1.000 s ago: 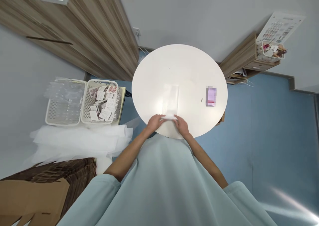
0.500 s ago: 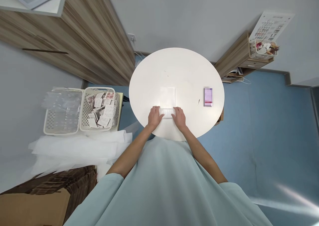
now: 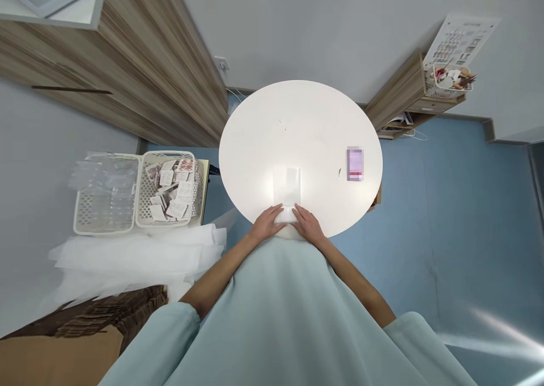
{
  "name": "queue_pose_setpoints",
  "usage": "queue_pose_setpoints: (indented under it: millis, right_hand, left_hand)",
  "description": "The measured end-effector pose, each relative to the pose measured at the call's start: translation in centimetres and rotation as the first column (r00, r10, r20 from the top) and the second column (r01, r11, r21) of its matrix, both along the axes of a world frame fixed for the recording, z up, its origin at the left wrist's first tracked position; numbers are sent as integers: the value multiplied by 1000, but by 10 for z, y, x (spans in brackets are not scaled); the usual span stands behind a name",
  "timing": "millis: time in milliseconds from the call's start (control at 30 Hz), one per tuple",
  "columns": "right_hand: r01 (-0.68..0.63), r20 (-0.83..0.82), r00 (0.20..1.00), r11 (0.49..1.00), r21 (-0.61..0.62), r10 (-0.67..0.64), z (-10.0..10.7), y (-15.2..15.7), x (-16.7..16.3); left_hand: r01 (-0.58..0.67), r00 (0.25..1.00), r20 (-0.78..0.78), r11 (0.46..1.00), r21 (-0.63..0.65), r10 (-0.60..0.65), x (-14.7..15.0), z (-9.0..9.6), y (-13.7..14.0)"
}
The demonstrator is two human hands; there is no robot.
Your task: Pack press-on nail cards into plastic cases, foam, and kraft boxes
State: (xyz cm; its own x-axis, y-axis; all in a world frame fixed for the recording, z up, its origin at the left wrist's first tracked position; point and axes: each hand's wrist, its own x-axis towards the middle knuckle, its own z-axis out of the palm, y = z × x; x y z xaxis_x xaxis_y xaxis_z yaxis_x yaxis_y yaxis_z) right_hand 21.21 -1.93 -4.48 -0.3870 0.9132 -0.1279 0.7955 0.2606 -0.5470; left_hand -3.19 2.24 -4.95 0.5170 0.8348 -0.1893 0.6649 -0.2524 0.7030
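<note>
The left hand (image 3: 266, 224) and right hand (image 3: 309, 225) hold opposite ends of a white bundle (image 3: 287, 215) near the round counter's (image 3: 314, 119) close edge; a translucent sheet (image 3: 287, 185) extends beyond it.

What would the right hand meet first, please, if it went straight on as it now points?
Beyond the white bundle it holds, the right hand would probably meet the flat translucent sheet on the table first, though depth is unclear.
</note>
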Motion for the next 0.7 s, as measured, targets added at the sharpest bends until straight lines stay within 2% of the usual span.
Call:
queue_pose_setpoints:
  millis: [67, 167, 300, 467, 567, 700]
  right_hand:
    - [6, -7, 1000, 1000, -17, -7, 2, -6, 1]
    - [37, -33, 999, 998, -43, -38, 3, 0, 3]
    - [174, -47, 983, 980, -95, -179, 2, 19, 1]
    - [321, -53, 943, 938, -131, -330, 1, 44, -6]
    - [370, -20, 926, 918, -144, -376, -1, 58, -11]
    - [453, 41, 890, 872, -184, -454, 0, 74, -17]
  left_hand:
    - [4, 1000, 14, 999, -40, -4, -3, 1, -5]
    - [-41, 999, 33, 995, -93, 44, -5, 4, 4]
    - [-142, 987, 49, 973, -182, 154, -2, 12, 25]
    - [-311, 950, -123, 913, -263, 288, 7, 21, 47]
    - [-361, 929, -181, 901, -243, 323, 14, 22, 58]
    - [-421, 897, -265, 864, -276, 353, 22, 21, 67]
